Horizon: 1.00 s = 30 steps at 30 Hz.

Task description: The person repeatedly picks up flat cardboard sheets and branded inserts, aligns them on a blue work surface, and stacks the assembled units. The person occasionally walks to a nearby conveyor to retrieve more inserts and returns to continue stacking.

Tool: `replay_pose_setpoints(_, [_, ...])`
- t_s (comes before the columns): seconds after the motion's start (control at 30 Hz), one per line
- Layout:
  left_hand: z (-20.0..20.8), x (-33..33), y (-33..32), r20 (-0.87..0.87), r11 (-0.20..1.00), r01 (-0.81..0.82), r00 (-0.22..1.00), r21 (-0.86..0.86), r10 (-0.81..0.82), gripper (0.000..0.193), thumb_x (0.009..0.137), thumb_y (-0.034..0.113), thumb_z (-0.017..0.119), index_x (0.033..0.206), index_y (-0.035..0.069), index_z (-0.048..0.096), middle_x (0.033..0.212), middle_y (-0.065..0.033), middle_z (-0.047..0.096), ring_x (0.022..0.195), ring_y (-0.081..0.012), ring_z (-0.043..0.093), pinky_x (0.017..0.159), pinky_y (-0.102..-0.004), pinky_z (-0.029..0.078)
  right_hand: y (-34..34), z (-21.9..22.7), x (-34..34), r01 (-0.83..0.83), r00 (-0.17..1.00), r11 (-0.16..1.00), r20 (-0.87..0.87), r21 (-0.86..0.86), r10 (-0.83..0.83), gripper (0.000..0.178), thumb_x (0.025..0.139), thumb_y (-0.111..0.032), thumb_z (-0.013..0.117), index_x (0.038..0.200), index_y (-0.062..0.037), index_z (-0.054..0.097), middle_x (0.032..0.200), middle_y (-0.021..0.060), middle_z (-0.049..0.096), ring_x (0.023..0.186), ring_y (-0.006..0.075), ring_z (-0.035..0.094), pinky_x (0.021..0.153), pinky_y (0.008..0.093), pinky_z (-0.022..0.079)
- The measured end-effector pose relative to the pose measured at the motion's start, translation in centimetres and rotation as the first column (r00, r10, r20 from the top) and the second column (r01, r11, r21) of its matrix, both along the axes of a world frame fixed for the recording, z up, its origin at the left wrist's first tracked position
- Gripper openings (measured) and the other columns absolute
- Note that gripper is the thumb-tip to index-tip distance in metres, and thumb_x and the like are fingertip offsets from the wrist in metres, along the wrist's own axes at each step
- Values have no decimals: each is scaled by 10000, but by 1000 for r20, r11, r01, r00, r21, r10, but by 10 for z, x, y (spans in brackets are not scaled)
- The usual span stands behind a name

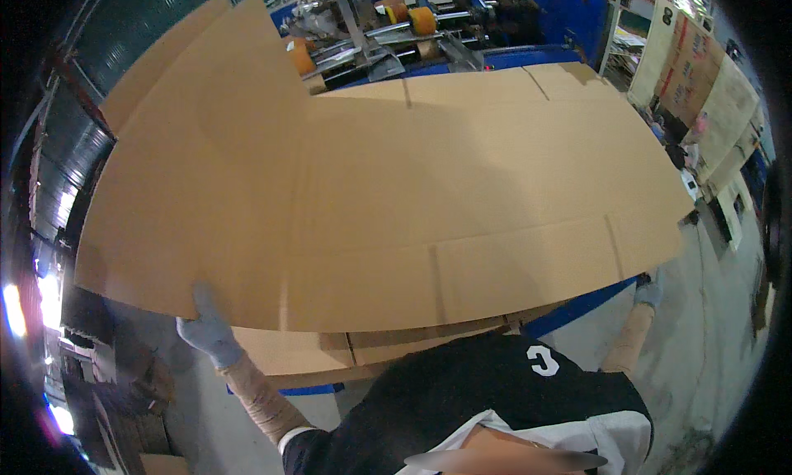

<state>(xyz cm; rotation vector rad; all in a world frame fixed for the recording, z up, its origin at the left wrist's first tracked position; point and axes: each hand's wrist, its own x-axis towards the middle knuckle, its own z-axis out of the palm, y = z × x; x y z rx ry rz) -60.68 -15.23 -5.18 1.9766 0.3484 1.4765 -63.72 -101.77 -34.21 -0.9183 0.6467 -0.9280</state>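
A large brown cardboard sheet [396, 186], creased and slotted, spreads across the view in front of me. My left hand [208, 328], in a pale glove, grips its near left edge with the thumb lying on top and the other fingers underneath. At the sheet's near right corner is my right hand [650, 291], also gloved. Its fingers are mostly hidden by the edge and a small dark part there, so its hold is unclear. Below the sheet's near edge, more cardboard [305, 351] shows in a layer.
A machine with metal shafts and orange rollers [423, 21] stands beyond the sheet, against a blue frame [569, 13]. A blue bar [582, 308] runs beneath the cardboard at the near right. Upright boards [697, 79] stand at the far right, above grey floor [693, 335].
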Motion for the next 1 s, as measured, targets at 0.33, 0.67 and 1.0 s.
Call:
replay_pose_setpoints(0.33, [-42, -36, 46, -240, 983, 164, 961, 84, -139, 186, 836, 50, 695, 993, -48, 677, 943, -80, 697, 820, -123, 609, 746, -290, 499, 181, 172, -3, 5, 921, 292, -110, -956, -374, 339, 953, -157, 480, 1226, 37, 531, 1202, 147, 595, 1095, 262, 573, 902, 366, 487])
replay_pose_setpoints(0.67, [-75, 20, -100, -416, 811, 489, 842, 322, -343, 455, 755, -55, 532, 1201, 12, 589, 1286, -174, 563, 1240, -322, 505, 1035, -413, 400, 318, 240, 154, 72, 946, -160, 17, -985, 323, 336, 807, -47, 623, 1142, -19, 618, 1116, 180, 653, 980, 312, 650, 820, 359, 512])
replay_pose_setpoints(1.0, [-122, 5, -132, -858, 420, 836, 468, 353, -210, 476, 771, 24, 502, 1236, 102, 572, 1295, -133, 561, 1193, -332, 536, 1040, -451, 390, 360, 174, 106, -24, 727, -750, -527, -661, 441, 360, 778, -191, 581, 1120, -78, 602, 1189, 146, 613, 1103, 285, 600, 949, 442, 498])
